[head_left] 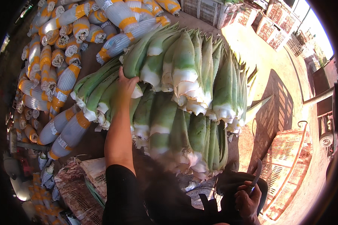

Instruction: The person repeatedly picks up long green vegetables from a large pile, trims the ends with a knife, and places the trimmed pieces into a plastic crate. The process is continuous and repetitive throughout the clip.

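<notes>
A large heap of thick green aloe vera leaves [183,56] with pale white cut bases lies before me in stacked rows. My left hand [127,84] reaches up to the left end of the upper row. Its fingers and thumb are around the base of a curved aloe leaf [136,60], whose far end runs back into the heap. Low on the right, my right hand [248,198] grips a knife [258,173] by the handle. The curved blade points upward, apart from the leaves. My palm hides most of the handle.
Rolls wrapped in clear plastic and orange tape [64,92] are piled on the left. Dirty plastic crates stand at the lower left [79,194] and at the back [201,11]. Another crate [284,166] lies on the sunlit floor at right, near a small wheel [326,139].
</notes>
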The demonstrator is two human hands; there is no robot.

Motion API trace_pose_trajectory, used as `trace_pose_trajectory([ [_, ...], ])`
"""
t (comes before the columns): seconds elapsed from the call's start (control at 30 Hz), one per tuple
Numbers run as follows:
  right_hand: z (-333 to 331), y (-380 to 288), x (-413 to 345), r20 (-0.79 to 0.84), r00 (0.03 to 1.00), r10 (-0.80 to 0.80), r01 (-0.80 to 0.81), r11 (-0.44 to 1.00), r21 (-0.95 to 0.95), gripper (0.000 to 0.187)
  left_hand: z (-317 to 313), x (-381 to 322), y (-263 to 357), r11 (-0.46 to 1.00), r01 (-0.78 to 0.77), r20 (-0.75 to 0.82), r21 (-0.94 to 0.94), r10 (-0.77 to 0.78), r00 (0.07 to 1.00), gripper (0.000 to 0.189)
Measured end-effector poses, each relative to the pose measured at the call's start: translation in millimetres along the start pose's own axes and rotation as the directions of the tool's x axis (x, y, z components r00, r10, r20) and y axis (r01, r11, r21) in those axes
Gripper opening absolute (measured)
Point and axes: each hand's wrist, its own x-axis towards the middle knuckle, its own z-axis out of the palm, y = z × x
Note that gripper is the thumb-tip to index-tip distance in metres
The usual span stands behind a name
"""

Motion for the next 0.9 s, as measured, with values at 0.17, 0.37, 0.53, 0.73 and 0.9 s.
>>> trace_pose_trajectory([
  [0.17,-11,1,-18,0.169,0.984,-0.058,0.048,0.997,0.060,0.032,-92,-42,35,0.823,0.374,0.216,-0.428,-0.308,0.926,0.042],
  [0.37,-36,14,-57,0.272,0.943,-0.192,0.151,0.975,0.165,0.030,-189,-241,101,0.218,0.463,0.499,-0.859,0.156,0.852,0.066],
  [0.53,-64,31,-86,0.345,0.902,-0.259,0.177,0.952,0.252,0.035,-203,-334,146,0.128,0.606,0.603,-0.785,0.382,0.700,0.070],
  [0.73,-112,35,-93,0.266,0.846,-0.462,0.376,0.870,0.318,0.034,-189,-411,157,0.308,0.714,0.773,-0.629,0.349,0.530,0.068],
  [0.9,-172,26,-83,0.155,0.807,-0.571,0.564,0.821,0.088,0.037,-157,-432,194,0.614,0.668,0.907,-0.420,0.269,0.323,0.065],
])
